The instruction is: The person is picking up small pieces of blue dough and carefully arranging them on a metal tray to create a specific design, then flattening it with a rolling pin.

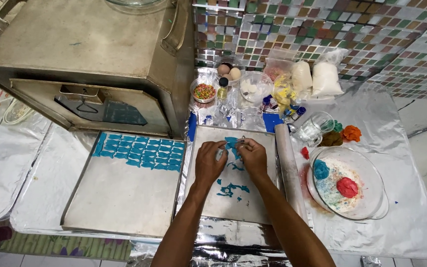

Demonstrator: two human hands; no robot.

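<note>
My left hand (209, 161) and my right hand (253, 156) meet over a flat metal tray (258, 202) in front of me. Both pinch a piece of thin blue dough (231, 144) near the tray's far edge. My right hand also seems to hold a small metal cutter, mostly hidden by the fingers. Scraps of blue dough (232, 189) lie lower on the same tray. A second, larger tray (119, 198) to the left carries rows of small blue cut-out shapes (139, 151) along its far edge.
A metal box oven (90, 59) stands behind the left tray. A rolling pin (288, 168) lies right of my tray. A glass bowl (371, 207) holds blue and red dough balls. Bowls, bags of white powder, small bottles and a glass cup crowd the foil-covered counter (411, 217).
</note>
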